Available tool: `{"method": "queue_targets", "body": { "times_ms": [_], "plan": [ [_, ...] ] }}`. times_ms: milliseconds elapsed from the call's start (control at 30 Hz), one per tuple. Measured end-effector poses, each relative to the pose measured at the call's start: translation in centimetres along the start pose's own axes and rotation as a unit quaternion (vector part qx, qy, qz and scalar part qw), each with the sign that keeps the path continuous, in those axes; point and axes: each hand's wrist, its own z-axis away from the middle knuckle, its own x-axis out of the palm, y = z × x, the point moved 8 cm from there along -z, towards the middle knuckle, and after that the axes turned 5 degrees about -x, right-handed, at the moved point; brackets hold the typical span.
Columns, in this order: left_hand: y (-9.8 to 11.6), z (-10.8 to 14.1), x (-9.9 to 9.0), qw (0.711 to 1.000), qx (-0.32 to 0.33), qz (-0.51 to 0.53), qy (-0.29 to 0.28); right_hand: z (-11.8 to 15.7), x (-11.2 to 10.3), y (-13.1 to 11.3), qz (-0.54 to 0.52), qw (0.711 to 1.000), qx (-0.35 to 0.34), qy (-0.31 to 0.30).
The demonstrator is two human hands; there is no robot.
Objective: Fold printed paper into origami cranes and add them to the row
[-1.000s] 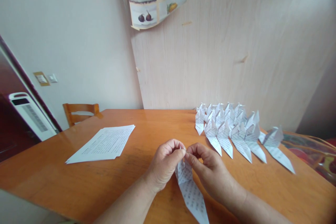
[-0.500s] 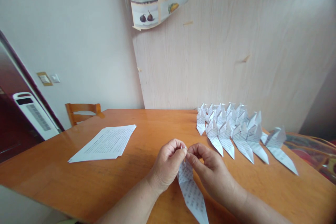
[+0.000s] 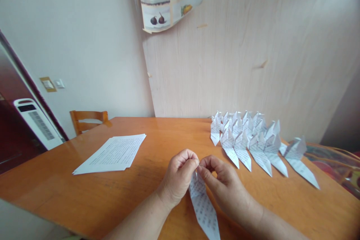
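Note:
A folded strip of printed paper point(image 3: 204, 208) hangs down from between my two hands, its pointed lower end toward the bottom edge of the view. My left hand point(image 3: 181, 174) pinches the paper's top end between thumb and bent forefinger. Right beside it, my right hand point(image 3: 222, 180) pinches the same end with thumb and forefinger, the fingertips of both hands nearly touching. The small fold at the fingertips is mostly hidden by them.
Several folded paper pieces point(image 3: 262, 153) stand in rows at the table's right rear. A stack of printed sheets point(image 3: 112, 153) lies on the left of the wooden table point(image 3: 92, 195). Behind it is a chair point(image 3: 88, 115); a bag-like clear item lies at the right edge.
The lower end of the paper strip has shifted slightly left. My right fingertips have moved a little left and down, and less of the top fold shows between my hands.

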Motion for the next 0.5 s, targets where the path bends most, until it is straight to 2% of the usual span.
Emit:
{"method": "queue_targets", "body": {
  "times_ms": [133, 267, 367, 500],
  "plan": [
    [-0.06, -0.13, -0.15, 1.0, 0.001, 0.016, 0.0, 0.02, 0.01, 0.09, -0.017, 1.0, 0.008, 0.001],
    [0.11, -0.09, 0.09, 0.999, 0.004, 0.03, -0.028, -0.03, -0.27, 0.15, -0.015, 1.0, 0.008, 0.008],
    [-0.1, 0.01, 0.23, 0.999, -0.018, 0.013, -0.036, -0.11, -0.45, 0.34, -0.007, 1.0, 0.005, 0.004],
    [-0.07, 0.07, 0.31, 0.999, -0.017, -0.012, -0.034, -0.22, -0.55, 0.7, -0.011, 1.0, 0.006, -0.001]
  ]
}}
